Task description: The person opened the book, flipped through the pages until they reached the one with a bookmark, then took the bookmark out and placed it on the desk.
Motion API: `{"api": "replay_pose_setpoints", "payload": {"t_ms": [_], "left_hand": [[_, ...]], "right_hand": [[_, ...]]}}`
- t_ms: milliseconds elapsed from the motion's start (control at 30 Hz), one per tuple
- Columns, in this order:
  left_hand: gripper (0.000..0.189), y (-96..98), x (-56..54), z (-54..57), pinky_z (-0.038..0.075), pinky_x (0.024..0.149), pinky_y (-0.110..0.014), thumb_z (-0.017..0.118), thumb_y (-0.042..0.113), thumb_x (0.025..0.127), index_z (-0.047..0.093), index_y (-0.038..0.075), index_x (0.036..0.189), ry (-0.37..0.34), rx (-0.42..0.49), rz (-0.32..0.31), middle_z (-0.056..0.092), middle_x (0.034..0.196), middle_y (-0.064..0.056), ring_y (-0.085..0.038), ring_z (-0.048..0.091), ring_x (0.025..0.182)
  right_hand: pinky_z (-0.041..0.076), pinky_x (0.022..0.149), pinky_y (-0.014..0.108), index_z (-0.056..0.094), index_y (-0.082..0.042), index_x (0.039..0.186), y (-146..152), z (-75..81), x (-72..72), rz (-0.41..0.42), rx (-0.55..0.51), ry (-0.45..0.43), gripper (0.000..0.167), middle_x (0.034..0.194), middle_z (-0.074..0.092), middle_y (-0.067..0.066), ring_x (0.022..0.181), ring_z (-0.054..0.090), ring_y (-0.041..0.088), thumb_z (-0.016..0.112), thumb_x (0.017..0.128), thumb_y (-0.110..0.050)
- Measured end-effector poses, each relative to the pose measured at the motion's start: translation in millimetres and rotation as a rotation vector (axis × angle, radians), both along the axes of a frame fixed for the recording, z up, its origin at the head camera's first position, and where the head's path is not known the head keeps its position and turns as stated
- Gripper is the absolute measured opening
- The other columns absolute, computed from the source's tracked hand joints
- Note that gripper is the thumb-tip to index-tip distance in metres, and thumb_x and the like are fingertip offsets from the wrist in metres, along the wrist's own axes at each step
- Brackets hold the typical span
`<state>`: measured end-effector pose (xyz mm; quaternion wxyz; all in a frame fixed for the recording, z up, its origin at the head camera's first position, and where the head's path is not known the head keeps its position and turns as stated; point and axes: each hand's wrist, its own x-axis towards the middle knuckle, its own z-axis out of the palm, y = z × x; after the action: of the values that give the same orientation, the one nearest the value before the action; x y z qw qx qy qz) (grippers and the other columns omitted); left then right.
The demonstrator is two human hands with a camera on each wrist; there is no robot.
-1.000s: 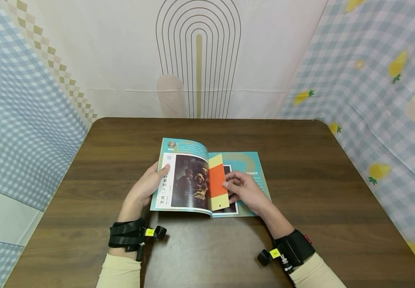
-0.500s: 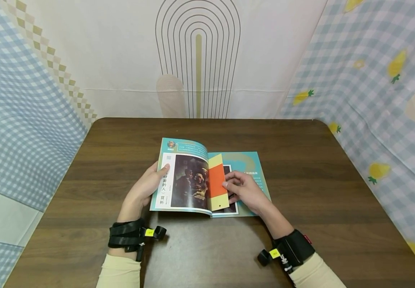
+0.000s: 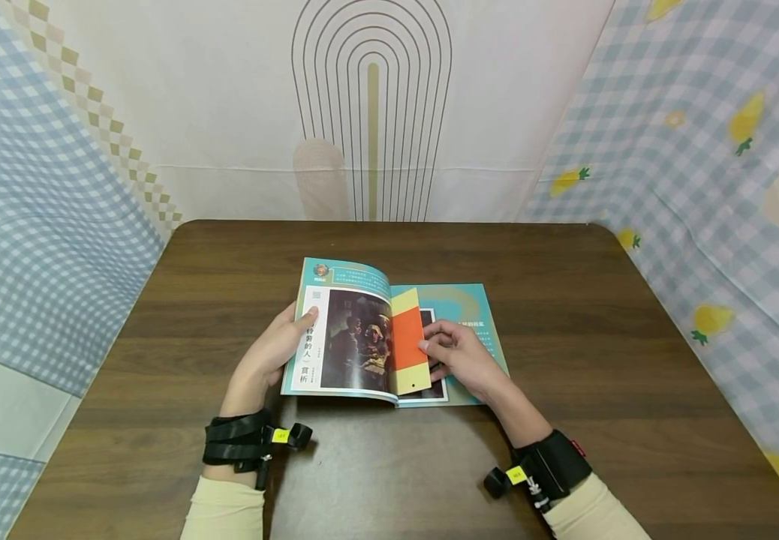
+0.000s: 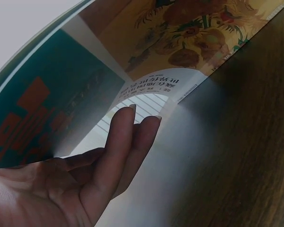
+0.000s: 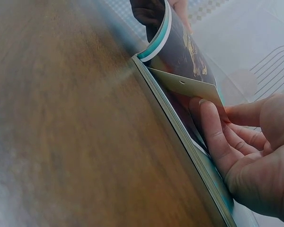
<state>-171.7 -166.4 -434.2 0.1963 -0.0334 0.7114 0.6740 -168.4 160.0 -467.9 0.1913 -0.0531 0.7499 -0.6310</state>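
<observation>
An open book (image 3: 362, 274) with teal pages lies on the table, its left part bowed upward and a dark painting printed on that page. My left hand (image 3: 271, 349) grips this raised part, thumb on the page; in the left wrist view its fingers (image 4: 118, 146) are beneath the teal cover (image 4: 33, 104). Along the inner fold stands an orange and yellow bookmark (image 3: 408, 337) with a small hole near its lower edge. My right hand (image 3: 467, 364) pinches its outer edge, fingers partly behind the card (image 5: 194, 86). The right page (image 3: 480, 307) lies flat under that hand.
The brown wooden table (image 3: 599, 360) extends around the book on all sides. A white cloth (image 3: 227, 97) with arch lines hangs behind it, and blue checked cloths (image 3: 666, 150) flank both sides. Each wrist wears a black strap (image 3: 241, 439) with a small camera.
</observation>
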Motion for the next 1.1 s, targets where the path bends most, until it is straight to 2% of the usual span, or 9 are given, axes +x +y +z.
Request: {"api": "replay_pose_setpoints", "payload": {"t_ms": [467, 1100], "left_hand": [[0.054, 0.7, -0.3, -0.2, 0.061, 0.067, -0.033, 0.037, 0.033, 0.117, 0.028, 0.007, 0.164, 0.012, -0.013, 0.016, 0.071, 0.101, -0.009, -0.019, 0.074, 0.081], [0.055, 0.0, -0.3, -1.4, 0.062, 0.068, -0.035, 0.037, 0.036, 0.116, 0.028, 0.009, 0.164, 0.008, -0.002, 0.001, 0.071, 0.101, -0.009, -0.020, 0.074, 0.082]], "right_hand": [[0.064, 0.069, 0.041, 0.062, 0.002, 0.127, 0.8, 0.5, -0.2, -0.007, 0.015, 0.016, 0.026, 0.103, 0.072, 0.018, 0.084, 0.071, 0.029, 0.066, 0.107, -0.016], [0.064, 0.069, 0.040, 0.063, 0.002, 0.129, 1.8, 1.6, 0.3, -0.018, 0.024, 0.013, 0.027, 0.103, 0.071, 0.018, 0.083, 0.071, 0.029, 0.065, 0.107, -0.014]]}}
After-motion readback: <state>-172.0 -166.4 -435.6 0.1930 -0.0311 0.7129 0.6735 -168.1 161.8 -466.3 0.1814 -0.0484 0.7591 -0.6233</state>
